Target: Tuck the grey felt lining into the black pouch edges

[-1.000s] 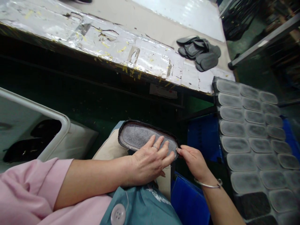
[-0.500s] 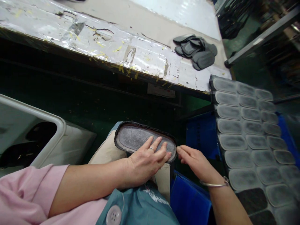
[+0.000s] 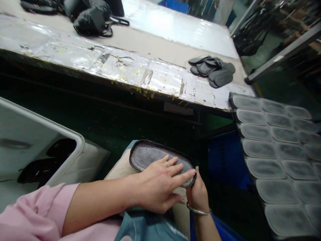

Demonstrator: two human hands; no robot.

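A grey felt shoe sole with a dark rim (image 3: 147, 155) lies across my lap, in front of the workbench edge. My left hand (image 3: 159, 182) rests flat on its right half, fingers stretched out and a ring on one finger. My right hand (image 3: 198, 194), with a silver bangle at the wrist, sits under the sole's right end, its fingers curled up round the rim and gripping it.
The foil-taped workbench (image 3: 112, 63) runs across the top, with a small pile of dark soles (image 3: 212, 68) at its right end and black shoe uppers (image 3: 92, 15) at the back left. Stacked rows of grey soles (image 3: 271, 140) stand at right. A white bin (image 3: 62, 147) sits at left.
My right hand has moved from beside the sole's right end to underneath it and now grips the rim. My left hand slid slightly right on the sole. The view tilted upward.
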